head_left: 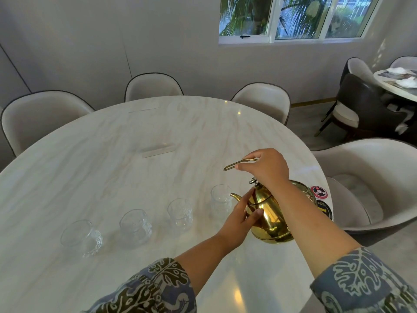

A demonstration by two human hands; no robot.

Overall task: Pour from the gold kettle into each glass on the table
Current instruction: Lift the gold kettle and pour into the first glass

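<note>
The gold kettle (269, 219) stands near the right edge of the marble table (135, 154), with its spout pointing left. My right hand (266, 168) grips its thin raised handle from above. My left hand (242, 214) rests flat against the kettle's left side below the spout. Several clear glasses stand in a row to the left: the nearest glass (221, 199) just beyond the spout tip, then a second glass (180, 213), a third glass (135, 227) and the far-left glass (82, 237). All of them look empty.
Two round coasters (321, 199) lie at the table's right edge behind the kettle. A flat clear strip (158, 151) lies mid-table. Pale upholstered chairs (370, 184) ring the table. Another set table (397, 83) with a dark chair stands at the back right.
</note>
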